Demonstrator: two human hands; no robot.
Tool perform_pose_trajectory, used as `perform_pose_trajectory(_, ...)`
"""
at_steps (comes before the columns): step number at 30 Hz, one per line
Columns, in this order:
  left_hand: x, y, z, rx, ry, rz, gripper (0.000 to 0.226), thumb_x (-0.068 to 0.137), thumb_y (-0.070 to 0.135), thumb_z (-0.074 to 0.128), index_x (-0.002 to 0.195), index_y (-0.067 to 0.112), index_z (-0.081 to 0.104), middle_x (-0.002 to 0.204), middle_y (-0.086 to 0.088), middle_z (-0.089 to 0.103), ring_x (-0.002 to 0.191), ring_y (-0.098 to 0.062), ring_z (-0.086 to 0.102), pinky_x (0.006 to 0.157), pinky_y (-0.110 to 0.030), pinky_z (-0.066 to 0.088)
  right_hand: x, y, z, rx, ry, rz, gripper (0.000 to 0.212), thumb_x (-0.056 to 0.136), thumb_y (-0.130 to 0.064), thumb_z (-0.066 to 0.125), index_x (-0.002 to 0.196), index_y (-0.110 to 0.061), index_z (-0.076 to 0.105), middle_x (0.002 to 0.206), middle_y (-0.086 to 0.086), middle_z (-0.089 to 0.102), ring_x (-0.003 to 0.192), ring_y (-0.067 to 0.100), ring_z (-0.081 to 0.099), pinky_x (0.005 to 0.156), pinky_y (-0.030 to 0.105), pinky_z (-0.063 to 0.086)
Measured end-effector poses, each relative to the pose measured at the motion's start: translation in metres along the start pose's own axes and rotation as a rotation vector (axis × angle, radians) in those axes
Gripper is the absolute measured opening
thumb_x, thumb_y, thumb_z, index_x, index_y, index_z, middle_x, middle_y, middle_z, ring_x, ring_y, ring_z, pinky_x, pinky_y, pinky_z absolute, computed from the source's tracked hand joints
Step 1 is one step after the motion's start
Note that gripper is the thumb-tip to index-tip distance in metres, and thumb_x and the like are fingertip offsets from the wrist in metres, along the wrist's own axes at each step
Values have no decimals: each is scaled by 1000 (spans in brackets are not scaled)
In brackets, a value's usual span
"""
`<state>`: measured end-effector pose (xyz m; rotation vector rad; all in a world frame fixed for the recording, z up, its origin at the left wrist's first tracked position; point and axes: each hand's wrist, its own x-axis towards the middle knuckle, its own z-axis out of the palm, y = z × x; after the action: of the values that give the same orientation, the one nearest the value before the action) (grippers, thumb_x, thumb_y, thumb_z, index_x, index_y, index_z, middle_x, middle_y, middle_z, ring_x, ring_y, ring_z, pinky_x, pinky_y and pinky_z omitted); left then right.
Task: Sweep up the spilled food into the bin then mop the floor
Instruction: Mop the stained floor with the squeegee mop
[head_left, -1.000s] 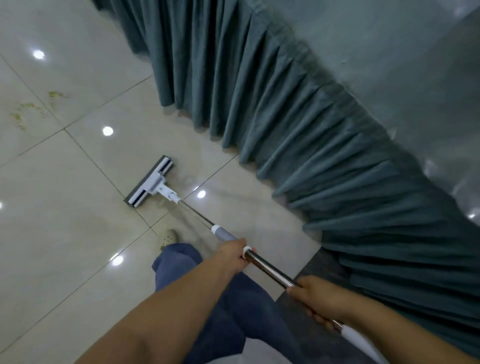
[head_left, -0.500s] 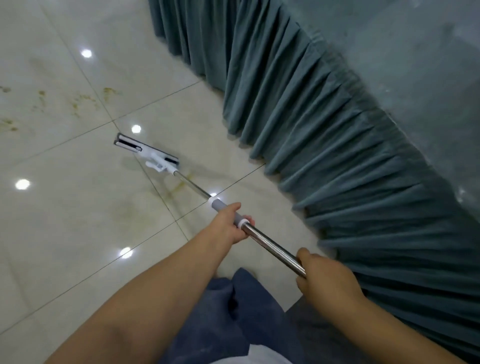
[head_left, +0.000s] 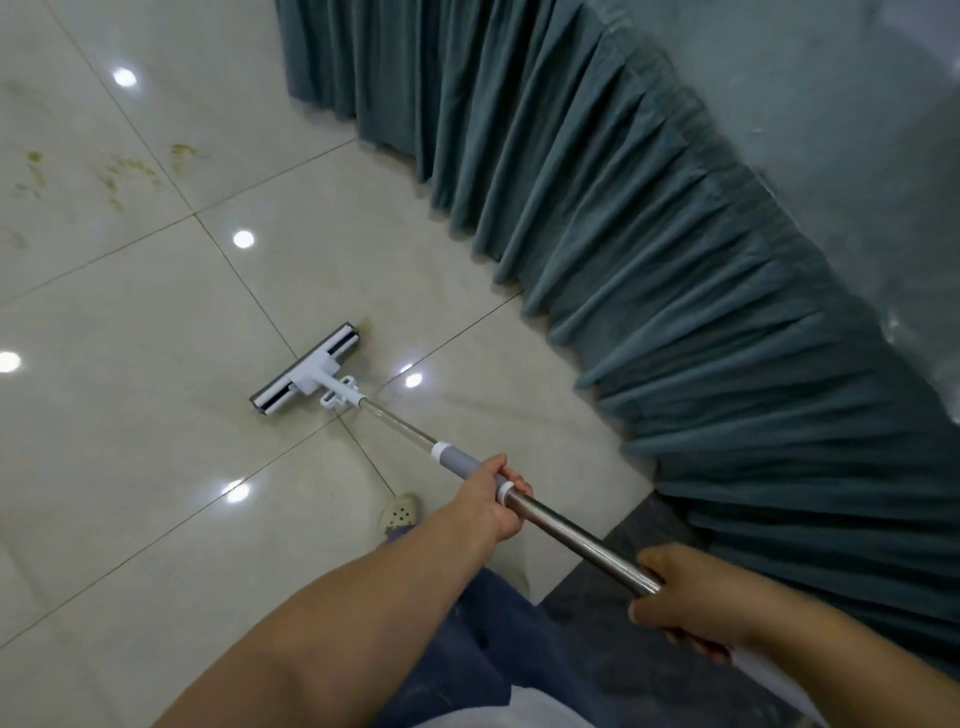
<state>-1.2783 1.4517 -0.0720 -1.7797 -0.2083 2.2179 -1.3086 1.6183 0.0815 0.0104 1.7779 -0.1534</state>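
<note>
Mop (head_left: 566, 531), flat white-grey head (head_left: 306, 370), steel pole, left hand (head_left: 491, 496) clamped at grey collar (head_left: 457, 461), right hand (head_left: 691, 597) clamped higher

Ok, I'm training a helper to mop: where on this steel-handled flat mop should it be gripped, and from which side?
Grip the pole of the steel-handled flat mop at two points: by the grey sleeve and higher, near its white end. Come from above, as the left hand and right hand do; the round pole slopes up towards the body.

mop head (head_left: 306, 369) on floor (head_left: 130, 426) | curtain (head_left: 649, 260) right | stains (head_left: 130, 174) far left
</note>
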Motion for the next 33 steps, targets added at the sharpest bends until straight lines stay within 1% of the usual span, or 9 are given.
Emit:
perform_pose_trajectory(3, 9, -37, -5, 54, 13, -16, 22, 87, 7, 61, 71, 8, 46, 50, -3, 46, 42, -13, 41, 40, -21, 40, -5, 38, 9, 23, 23, 32, 14, 83, -17, 60, 77, -19, 47, 54, 2, 50, 28, 7, 40, 32, 18, 33)
perform_pose_trajectory(6, 24, -78, -6, 103, 13, -15, 22, 89, 7, 59, 72, 8, 45, 49, -3, 45, 41, -13, 42, 40, -20, 41, -11, 81, 14, 40, 49, 43, 15, 84, -18, 61, 78, -16, 47, 55, 2, 49, 27, 5, 39, 31, 18, 33)
perform_pose_trajectory(10, 51, -126, -7, 156, 7, 5, 22, 89, 8, 57, 73, 8, 43, 36, -5, 45, 28, -14, 43, 37, -17, 42, -12, 133, 22, 47, 97, 46, 18, 85, -23, 62, 79, -17, 46, 60, 2, 50, 36, 7, 42, 32, 19, 34)
perform_pose_trajectory(14, 74, -156, -10, 206, 18, 44, 24, 89, 7, 56, 71, 8, 39, 31, -6, 44, 22, -15, 42, 34, -17, 43, -4, 165, 31, 143, 89, 32, 20, 90, -32, 59, 88, -14, 50, 58, 1, 48, 25, 1, 40, 30, 17, 33)
perform_pose_trajectory(17, 80, -153, -9, 208, 30, 81, 26, 90, 8, 55, 69, 8, 39, 30, -6, 42, 21, -15, 41, 33, -15, 42, 7, 166, 30, 166, 86, 22, 25, 95, -33, 48, 79, -15, 45, 56, 1, 47, 23, 2, 39, 30, 17, 32)
perform_pose_trajectory(20, 82, -133, -5, 190, 41, 91, 25, 89, 8, 57, 70, 8, 42, 32, -6, 44, 23, -15, 43, 34, -17, 44, 16, 149, 21, 195, 44, 38, 24, 96, -27, 40, 76, -14, 44, 56, 4, 48, 28, 8, 38, 32, 19, 32)
perform_pose_trajectory(26, 78, -63, 25, 171, -10, 114, 25, 89, 7, 57, 68, 7, 43, 32, -6, 44, 24, -15, 43, 34, -16, 44, 39, 79, -15, 145, 38, 46, 20, 95, -27, 43, 81, -14, 50, 57, 3, 49, 29, 9, 36, 32, 17, 31)
perform_pose_trajectory(29, 71, 4, 43, 153, -30, 157, 26, 90, 7, 56, 69, 8, 41, 32, -5, 42, 25, -13, 42, 35, -15, 42, 61, 15, -34, 128, 39, 22, 21, 95, -27, 43, 82, -13, 51, 57, 3, 48, 32, 10, 37, 32, 17, 31)
perform_pose_trajectory(33, 58, 123, 65, 80, -44, 235, 25, 92, 10, 56, 72, 8, 41, 34, -4, 43, 23, -12, 42, 35, -14, 41, 100, -100, -53, 126, 30, -11, 22, 96, -27, 42, 92, -9, 53, 60, 5, 48, 36, 12, 37, 32, 17, 31)
